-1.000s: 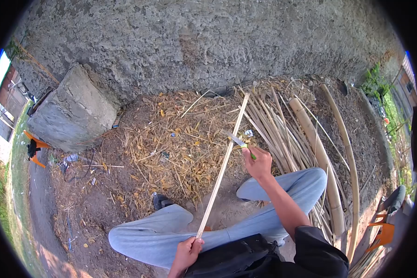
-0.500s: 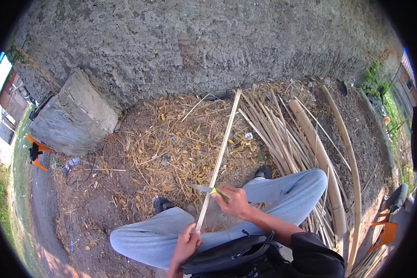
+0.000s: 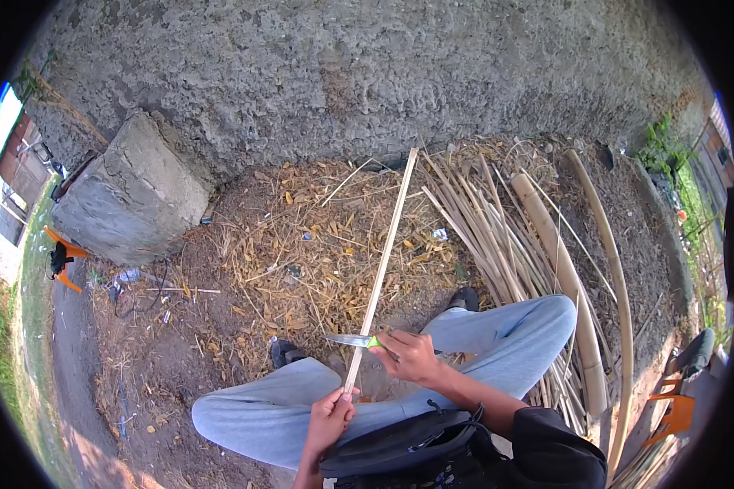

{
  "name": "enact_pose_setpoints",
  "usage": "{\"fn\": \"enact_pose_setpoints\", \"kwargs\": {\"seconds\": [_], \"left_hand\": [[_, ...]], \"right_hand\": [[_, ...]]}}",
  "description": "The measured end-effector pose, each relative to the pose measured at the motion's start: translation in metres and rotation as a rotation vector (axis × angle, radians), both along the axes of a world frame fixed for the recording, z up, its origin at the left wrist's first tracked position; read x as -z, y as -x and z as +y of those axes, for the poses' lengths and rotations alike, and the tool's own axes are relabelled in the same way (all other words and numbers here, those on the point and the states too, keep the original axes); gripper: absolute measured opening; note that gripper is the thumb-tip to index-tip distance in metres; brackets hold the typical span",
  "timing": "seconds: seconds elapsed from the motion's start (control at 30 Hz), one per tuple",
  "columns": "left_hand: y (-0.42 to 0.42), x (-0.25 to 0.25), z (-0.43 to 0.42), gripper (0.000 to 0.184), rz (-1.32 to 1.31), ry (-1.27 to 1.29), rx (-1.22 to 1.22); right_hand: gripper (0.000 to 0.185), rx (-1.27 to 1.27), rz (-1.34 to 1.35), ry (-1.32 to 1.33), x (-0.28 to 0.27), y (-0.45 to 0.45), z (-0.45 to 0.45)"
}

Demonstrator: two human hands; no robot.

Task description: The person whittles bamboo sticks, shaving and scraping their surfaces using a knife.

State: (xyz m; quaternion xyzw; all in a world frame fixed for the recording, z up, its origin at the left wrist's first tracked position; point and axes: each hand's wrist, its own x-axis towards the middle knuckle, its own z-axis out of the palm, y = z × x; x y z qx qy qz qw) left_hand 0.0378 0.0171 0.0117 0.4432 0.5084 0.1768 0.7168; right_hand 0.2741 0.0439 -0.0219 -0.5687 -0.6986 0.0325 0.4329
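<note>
Can't see lower end of long, flat, pale bamboo strip [image 3: 386, 251] inside left hand [image 3: 330, 416], nor most of bright-green knife handle [image 3: 373, 342] within right hand [image 3: 412, 358].

Ground [image 3: 171, 367] is bare brown soil, dry leaves [image 3: 342, 253] and straw littering the middle. Right side: fanned-out pile of split bamboo strips [image 3: 485, 236], thick bamboo pole [image 3: 556, 269] alongside, thinner curved pole [image 3: 616, 273] further right. Left: big concrete block [image 3: 139, 191], thin stick [image 3: 196, 291] near it. Small white scrap [image 3: 440, 234] just beside the strips, blue scrap [image 3: 307, 236] among the leaves.
</note>
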Motion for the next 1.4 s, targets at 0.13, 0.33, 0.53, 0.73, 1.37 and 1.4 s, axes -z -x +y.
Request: {"fn": "enact_pose_setpoints", "kwargs": {"seconds": [0.13,0.33,0.53,0.73,1.37,1.4], "left_hand": [[-0.002,0.002,-0.005,0.025,0.013,-0.044,-0.044],[-0.002,0.001,-0.007,0.025,0.054,-0.122,-0.005],[0.0,-0.004,-0.009,0.025,0.047,-0.15,0.03],[0.011,0.002,-0.016,0.025,0.018,-0.118,-0.001],[0.02,0.004,-0.024,0.024,0.041,-0.269,-0.068],[0.021,0.004,-0.026,0.024,0.043,-0.271,-0.073]], "right_hand": [[0.022,0.044,-0.009,-0.007,0.002,0.003,0.0],[0.02,0.094,-0.011,-0.021,0.007,-0.001,0.004],[0.02,0.147,-0.012,-0.03,0.01,-0.009,0.009],[0.019,0.137,-0.014,-0.055,0.011,-0.004,0.015],[0.024,0.059,-0.006,-0.066,0.013,0.002,0.015],[0.024,0.054,-0.004,-0.069,0.013,0.002,0.015]]}}
